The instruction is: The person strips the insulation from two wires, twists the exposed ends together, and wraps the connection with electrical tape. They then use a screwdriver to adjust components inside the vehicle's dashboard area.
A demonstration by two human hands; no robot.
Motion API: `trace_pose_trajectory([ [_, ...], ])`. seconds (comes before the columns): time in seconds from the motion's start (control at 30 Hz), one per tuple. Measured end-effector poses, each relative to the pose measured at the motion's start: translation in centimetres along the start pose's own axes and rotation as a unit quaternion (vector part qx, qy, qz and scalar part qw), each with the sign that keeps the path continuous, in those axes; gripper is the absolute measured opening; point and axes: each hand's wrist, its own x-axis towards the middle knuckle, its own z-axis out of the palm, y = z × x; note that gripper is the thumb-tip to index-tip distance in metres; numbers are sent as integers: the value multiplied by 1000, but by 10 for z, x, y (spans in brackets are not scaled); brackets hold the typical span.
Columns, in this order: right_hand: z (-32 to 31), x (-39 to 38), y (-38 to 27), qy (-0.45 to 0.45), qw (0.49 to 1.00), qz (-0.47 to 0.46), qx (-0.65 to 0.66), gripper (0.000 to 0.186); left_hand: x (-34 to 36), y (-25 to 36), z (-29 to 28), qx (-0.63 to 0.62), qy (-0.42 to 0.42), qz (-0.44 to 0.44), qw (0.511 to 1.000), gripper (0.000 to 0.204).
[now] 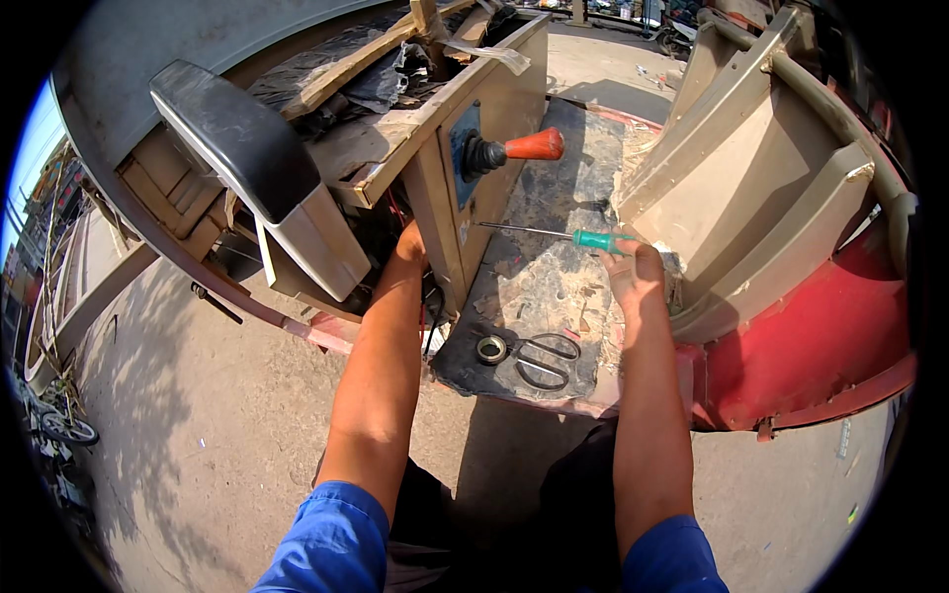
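Note:
My left hand [411, 240] reaches into the dark cavity beneath a worn box-like console [442, 242]; its fingers are hidden behind the side panel. My right hand [635, 269] grips a green-handled screwdriver [597, 239], whose long shaft points left, its tip at or near the panel. Above it, a lever with a red knob [534, 144] and black ribbed boot [481, 156] sticks out from a blue plate. On the dusty dark floor mat [465, 366] below lie a small roll of tape [502, 348] and black-handled scissors [546, 364].
A padded black-and-silver part [247, 168] stands at left. Torn dark sheeting and wood strips [326, 79] lie atop the console. A beige slatted frame [732, 168] and red body panel [811, 336] are at right. Concrete ground [178, 395] surrounds the vehicle.

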Motion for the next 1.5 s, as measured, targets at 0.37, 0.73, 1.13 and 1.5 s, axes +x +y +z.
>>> trace_pose_trajectory([
  [0.37, 12, -9, -3, 21, 999, 24, 22, 61, 1, -2, -13, -25, -73, 11, 997, 53],
  [0.73, 36, -23, -5, 89, 993, 39, -74, 53, -6, 4, -5, 5, -25, -3, 1000, 42],
  [1.13, 36, -27, -6, 87, 991, 19, -98, 47, -9, 3, -8, -21, -127, 77, 989, 45],
  [1.5, 36, -26, -3, 101, 992, -10, -76, 45, 0, 1, -13, 8, -56, 10, 998, 43],
])
